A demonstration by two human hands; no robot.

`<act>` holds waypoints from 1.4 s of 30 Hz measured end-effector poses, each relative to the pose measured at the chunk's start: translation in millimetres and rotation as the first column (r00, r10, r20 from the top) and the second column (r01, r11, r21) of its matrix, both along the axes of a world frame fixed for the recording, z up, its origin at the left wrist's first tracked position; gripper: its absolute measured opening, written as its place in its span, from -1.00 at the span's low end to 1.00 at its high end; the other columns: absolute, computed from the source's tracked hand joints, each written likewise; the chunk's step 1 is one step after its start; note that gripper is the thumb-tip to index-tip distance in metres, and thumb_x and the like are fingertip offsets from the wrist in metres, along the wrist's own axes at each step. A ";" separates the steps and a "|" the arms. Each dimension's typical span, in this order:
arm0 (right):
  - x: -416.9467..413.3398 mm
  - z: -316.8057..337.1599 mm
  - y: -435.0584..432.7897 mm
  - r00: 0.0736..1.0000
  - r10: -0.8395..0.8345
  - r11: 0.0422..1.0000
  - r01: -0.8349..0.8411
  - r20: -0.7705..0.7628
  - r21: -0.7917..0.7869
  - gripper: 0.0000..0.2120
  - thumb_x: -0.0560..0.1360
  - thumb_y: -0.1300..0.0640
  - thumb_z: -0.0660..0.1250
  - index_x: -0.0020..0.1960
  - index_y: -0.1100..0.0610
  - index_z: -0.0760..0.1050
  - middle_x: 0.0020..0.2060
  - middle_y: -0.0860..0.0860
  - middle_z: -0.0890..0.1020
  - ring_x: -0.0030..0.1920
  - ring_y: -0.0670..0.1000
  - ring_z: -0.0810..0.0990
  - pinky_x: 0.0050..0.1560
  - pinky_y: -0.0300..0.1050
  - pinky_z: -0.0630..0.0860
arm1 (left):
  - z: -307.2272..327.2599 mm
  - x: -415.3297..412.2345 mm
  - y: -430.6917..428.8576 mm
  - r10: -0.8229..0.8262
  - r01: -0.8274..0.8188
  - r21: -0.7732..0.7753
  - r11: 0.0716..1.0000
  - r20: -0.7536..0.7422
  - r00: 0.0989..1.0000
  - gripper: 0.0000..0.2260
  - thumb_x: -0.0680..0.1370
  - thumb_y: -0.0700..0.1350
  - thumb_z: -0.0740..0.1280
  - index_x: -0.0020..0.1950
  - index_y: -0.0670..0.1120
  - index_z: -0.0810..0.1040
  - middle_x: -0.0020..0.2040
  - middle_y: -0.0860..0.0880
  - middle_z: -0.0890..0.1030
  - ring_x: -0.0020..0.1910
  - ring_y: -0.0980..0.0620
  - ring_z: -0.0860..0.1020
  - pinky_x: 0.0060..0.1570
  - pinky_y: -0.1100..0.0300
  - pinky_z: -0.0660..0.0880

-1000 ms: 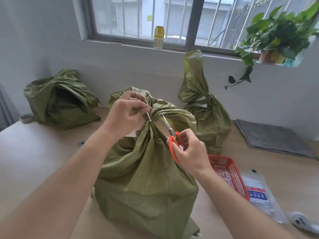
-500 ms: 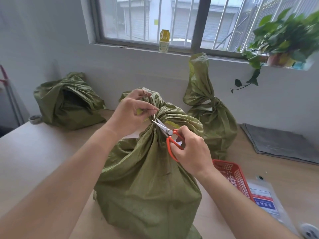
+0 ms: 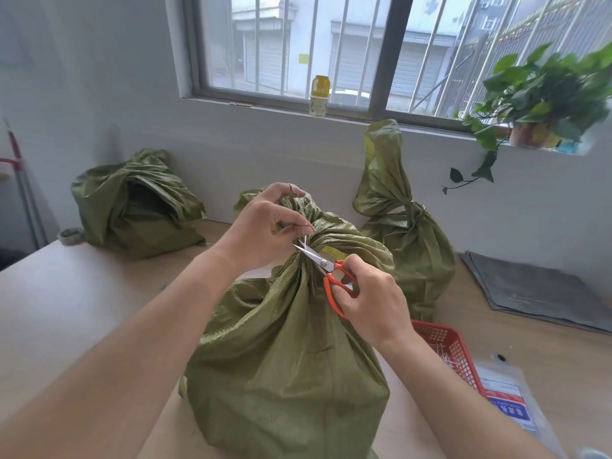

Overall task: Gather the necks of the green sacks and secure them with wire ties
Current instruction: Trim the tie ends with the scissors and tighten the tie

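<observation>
A full green sack (image 3: 284, 352) stands upright on the table in front of me, its neck gathered tight. My left hand (image 3: 261, 226) pinches the thin white wire tie (image 3: 303, 239) at that neck. My right hand (image 3: 371, 299) grips orange-handled scissors (image 3: 326, 270), whose steel blades are parted around the loose end of the tie. A second green sack (image 3: 407, 236) stands behind to the right, its neck cinched. A third green sack (image 3: 132, 207) slumps at the back left with its mouth open.
A red mesh basket (image 3: 453, 349) with white ties sits at my right, beside a clear plastic packet (image 3: 506, 395). A grey folded mat (image 3: 536, 286) lies at the far right. A tape roll (image 3: 69, 235) rests at the back left. A potted plant (image 3: 543, 104) and a yellow-capped bottle (image 3: 319, 96) stand on the windowsill.
The scissors have swung from pointing up beside the neck to lying across it, blades parted at the tie's end. My left hand stays on the tie. The view shifted slightly left.
</observation>
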State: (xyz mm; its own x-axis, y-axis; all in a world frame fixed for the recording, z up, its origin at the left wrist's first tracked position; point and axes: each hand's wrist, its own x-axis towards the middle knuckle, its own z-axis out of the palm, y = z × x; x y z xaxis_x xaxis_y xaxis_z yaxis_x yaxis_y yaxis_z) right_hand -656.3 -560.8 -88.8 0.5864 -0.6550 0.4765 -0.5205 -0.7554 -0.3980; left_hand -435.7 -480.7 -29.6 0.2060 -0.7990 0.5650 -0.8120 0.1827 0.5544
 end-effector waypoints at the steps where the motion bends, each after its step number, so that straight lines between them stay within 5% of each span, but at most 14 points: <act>1: -0.1 0.2 0.3 1.000 -0.003 1.000 0.003 0.001 -0.001 -0.81 0.52 -0.06 0.42 -0.03 -0.09 0.41 -0.18 -0.17 0.60 -0.18 -0.06 0.58 -0.19 0.03 0.60 | 0.3 -0.6 -0.2 0.000 0.000 0.000 1.000 0.001 1.000 -0.91 0.51 -0.09 0.54 0.00 -0.01 0.80 0.34 0.02 0.53 0.41 0.04 0.45 0.44 -0.03 0.42; 6: -1.5 1.6 2.9 1.000 -0.002 1.000 0.002 0.004 0.002 -0.83 0.53 -0.07 0.41 -0.01 -0.09 0.43 -0.19 -0.19 0.60 -0.20 -0.06 0.58 -0.22 0.02 0.60 | 0.2 -3.1 -0.1 0.012 -0.012 -0.009 1.000 0.001 1.000 -0.92 0.52 -0.11 0.54 0.00 -0.02 0.80 0.32 0.04 0.53 0.39 0.05 0.45 0.41 0.10 0.38; 19: -8.0 5.3 9.9 0.999 -0.053 0.999 0.052 -0.012 -0.007 -0.87 0.55 0.05 0.44 -0.02 -0.02 0.48 -0.30 -0.16 0.54 -0.26 0.08 0.62 -0.24 0.06 0.60 | -3.0 -5.2 1.7 0.048 -0.048 -0.024 0.999 0.017 0.999 -0.91 0.50 -0.07 0.55 -0.02 0.00 0.80 0.29 0.03 0.56 0.26 -0.02 0.53 0.32 -0.07 0.49; 26: -10.2 -2.2 10.1 0.976 -0.162 0.966 0.127 0.143 0.226 -0.88 0.53 0.05 0.47 -0.10 0.01 0.54 -0.30 -0.11 0.67 -0.25 -0.03 0.66 -0.16 0.05 0.64 | 1.9 -14.7 6.8 0.098 -0.123 -0.163 0.979 -0.153 0.983 -0.89 0.52 -0.15 0.54 0.03 -0.12 0.78 0.13 -0.02 0.63 0.11 0.21 0.59 0.24 0.14 0.56; 32: -15.5 -1.5 13.3 0.895 -0.298 0.864 0.106 0.331 0.492 -0.85 0.50 -0.01 0.54 -0.12 0.02 0.61 -0.29 -0.12 0.72 -0.25 -0.17 0.69 -0.17 -0.22 0.60 | 3.9 -32.7 2.7 0.008 -0.068 -0.177 0.982 -0.320 0.947 -0.89 0.51 -0.19 0.54 0.03 -0.07 0.75 0.03 -0.06 0.67 0.03 0.01 0.67 0.07 0.17 0.66; 37: -29.3 -16.4 13.9 0.787 -0.430 0.760 0.051 0.443 0.648 -0.85 0.52 0.03 0.52 -0.01 0.04 0.58 -0.18 -0.04 0.74 -0.17 -0.05 0.74 -0.03 0.02 0.70 | 2.2 -52.7 -4.2 -0.059 0.011 -0.147 0.989 -0.323 0.945 -0.83 0.50 -0.12 0.56 -0.09 0.17 0.71 -0.02 0.03 0.69 -0.08 -0.01 0.69 0.02 0.20 0.65; 42: -65.8 -38.0 19.4 0.685 -0.570 0.704 0.122 0.453 0.700 -0.86 0.53 0.09 0.50 0.05 0.03 0.59 -0.10 -0.05 0.73 -0.09 -0.09 0.72 0.06 0.02 0.70 | -16.7 -94.4 -25.2 -0.172 0.168 -0.041 0.985 -0.346 0.922 -0.91 0.49 -0.12 0.57 -0.03 -0.02 0.78 -0.10 0.07 0.75 -0.17 0.04 0.71 -0.08 0.15 0.63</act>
State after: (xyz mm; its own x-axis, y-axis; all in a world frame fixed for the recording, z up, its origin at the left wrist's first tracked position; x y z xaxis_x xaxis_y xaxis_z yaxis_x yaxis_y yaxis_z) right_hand -722.1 -541.4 -126.8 -0.0199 -0.9973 0.0701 -0.1632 -0.0660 -0.9844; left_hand -530.0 -505.8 -46.3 0.2521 -0.8340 0.4908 -0.5251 0.3081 0.7933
